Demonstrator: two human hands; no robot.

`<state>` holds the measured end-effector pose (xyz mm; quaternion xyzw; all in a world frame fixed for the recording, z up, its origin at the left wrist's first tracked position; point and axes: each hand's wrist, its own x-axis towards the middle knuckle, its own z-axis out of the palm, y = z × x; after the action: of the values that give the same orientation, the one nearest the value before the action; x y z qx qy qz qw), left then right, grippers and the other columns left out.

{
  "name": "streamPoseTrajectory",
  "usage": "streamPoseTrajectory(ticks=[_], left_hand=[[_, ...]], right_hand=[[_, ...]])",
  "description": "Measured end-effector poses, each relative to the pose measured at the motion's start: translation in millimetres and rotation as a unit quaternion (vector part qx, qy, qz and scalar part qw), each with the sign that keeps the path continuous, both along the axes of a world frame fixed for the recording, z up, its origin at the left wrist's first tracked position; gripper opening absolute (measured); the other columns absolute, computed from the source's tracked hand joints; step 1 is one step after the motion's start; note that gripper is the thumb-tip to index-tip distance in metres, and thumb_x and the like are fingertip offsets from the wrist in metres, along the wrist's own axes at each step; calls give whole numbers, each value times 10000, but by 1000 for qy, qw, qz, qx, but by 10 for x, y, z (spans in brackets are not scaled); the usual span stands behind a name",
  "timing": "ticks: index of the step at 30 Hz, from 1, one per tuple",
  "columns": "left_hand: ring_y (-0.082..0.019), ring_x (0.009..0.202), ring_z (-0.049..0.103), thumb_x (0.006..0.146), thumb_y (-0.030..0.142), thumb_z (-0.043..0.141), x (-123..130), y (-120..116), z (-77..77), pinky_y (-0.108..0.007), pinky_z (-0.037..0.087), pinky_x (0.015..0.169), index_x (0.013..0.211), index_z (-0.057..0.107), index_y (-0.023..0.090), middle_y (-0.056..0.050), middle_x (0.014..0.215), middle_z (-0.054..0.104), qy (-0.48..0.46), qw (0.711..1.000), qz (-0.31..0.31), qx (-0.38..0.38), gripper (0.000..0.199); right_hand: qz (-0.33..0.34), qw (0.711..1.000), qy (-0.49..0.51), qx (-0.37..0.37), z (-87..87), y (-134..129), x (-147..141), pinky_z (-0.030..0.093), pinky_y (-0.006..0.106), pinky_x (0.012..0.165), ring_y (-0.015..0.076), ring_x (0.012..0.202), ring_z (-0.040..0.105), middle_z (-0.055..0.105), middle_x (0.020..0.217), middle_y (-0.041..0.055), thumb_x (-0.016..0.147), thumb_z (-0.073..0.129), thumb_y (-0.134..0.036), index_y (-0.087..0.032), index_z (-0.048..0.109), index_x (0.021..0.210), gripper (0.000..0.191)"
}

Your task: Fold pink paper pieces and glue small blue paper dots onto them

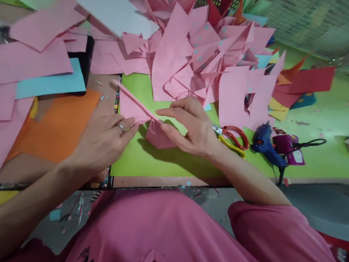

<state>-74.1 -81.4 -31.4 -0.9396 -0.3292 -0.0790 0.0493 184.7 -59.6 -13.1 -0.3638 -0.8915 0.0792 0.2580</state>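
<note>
A folded piece of pink paper (159,137) is between my two hands over the green work surface. One long narrow fold of it stands up and runs to the upper left. My left hand (106,139), with a ring on one finger, has its thumb and fingertips together at the paper's left edge. On the other side, my right hand (191,127) has thumb and index finger around the raised fold, the thumb touching the paper. Scissors (237,139) with red and yellow handles lie just right of my right wrist.
Many folded pink papers (170,53) are heaped behind my hands. Pink sheets (16,61), a blue strip (55,81) and an orange sheet (65,121) lie left. To the right are a blue glue gun (265,143) and a purple object (287,149) with a black loop. A grey stool (330,210) stands lower right.
</note>
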Motion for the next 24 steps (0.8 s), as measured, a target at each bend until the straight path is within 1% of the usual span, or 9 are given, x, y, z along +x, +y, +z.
streamPoseTrajectory(ticks=[3, 5, 8, 11, 15, 17, 19, 20, 24], left_hand=[[-287, 926, 655, 1008, 143, 368, 82, -72, 44, -428, 471, 710, 1326, 616, 165, -127, 1099, 747, 40, 998, 40, -24, 404], [-272, 889, 657, 993, 148, 404, 123, -97, 62, -406, 447, 686, 1311, 626, 188, -111, 1037, 746, 39, 997, 49, -33, 389], [-262, 842, 662, 977, 143, 428, 170, -97, 78, -389, 434, 680, 1276, 650, 194, -104, 966, 744, 23, 997, 51, -47, 376], [-280, 847, 668, 986, 166, 423, 219, -92, 94, -396, 422, 664, 1308, 628, 225, -101, 1007, 754, 20, 996, 65, -49, 386], [-273, 925, 691, 1006, 195, 432, 253, -111, 80, -380, 483, 741, 1193, 676, 197, -101, 991, 768, -37, 988, 98, -117, 308], [-273, 1024, 690, 1004, 170, 427, 228, -113, 42, -381, 501, 811, 1231, 664, 180, -115, 1131, 762, -51, 989, 82, -114, 328], [-290, 1119, 670, 1004, 157, 413, 190, -100, 2, -407, 501, 869, 1329, 617, 165, -127, 1300, 711, -46, 994, 58, -75, 384], [-297, 1130, 666, 1004, 153, 408, 176, -91, -11, -419, 498, 881, 1351, 605, 158, -130, 1338, 693, -40, 996, 47, -57, 399], [-277, 1009, 682, 996, 150, 404, 202, -60, 27, -400, 494, 826, 1296, 650, 181, -109, 1251, 731, 6, 998, 40, -54, 389]], right_hand=[[-12, 1000, -9, 4, 47, -46, 102, 465, 411, 819, 235, 939, 573, 625, 1009, 91, 1004, 554, -322, -213, 720, 1125, 232], [-24, 999, -36, 0, 3, -96, 136, 464, 391, 791, 226, 909, 557, 630, 1004, 91, 1008, 547, -311, -212, 725, 1099, 223], [-40, 997, -62, -3, -117, -163, 142, 466, 370, 781, 217, 884, 539, 637, 999, 87, 1019, 530, -299, -214, 723, 1084, 221], [-42, 997, -72, 5, -190, -197, 113, 466, 378, 803, 222, 892, 533, 649, 1002, 88, 1022, 530, -296, -214, 715, 1098, 216], [-24, 996, -87, 4, -195, -206, 79, 461, 390, 802, 238, 907, 515, 665, 1056, 116, 1026, 515, -315, -176, 700, 1161, 268], [-26, 995, -93, -5, -199, -210, 80, 458, 406, 813, 246, 917, 507, 664, 1075, 128, 1023, 515, -319, -162, 698, 1176, 286], [-34, 995, -93, -15, -216, -217, 91, 455, 423, 827, 255, 931, 502, 658, 1077, 133, 1016, 529, -330, -162, 698, 1187, 293], [-39, 995, -90, -18, -227, -221, 99, 454, 427, 831, 258, 936, 501, 655, 1075, 133, 1013, 535, -336, -164, 698, 1193, 298], [-45, 996, -79, -20, -256, -235, 114, 455, 421, 837, 256, 937, 498, 651, 1065, 126, 1014, 533, -371, -161, 709, 1190, 326]])
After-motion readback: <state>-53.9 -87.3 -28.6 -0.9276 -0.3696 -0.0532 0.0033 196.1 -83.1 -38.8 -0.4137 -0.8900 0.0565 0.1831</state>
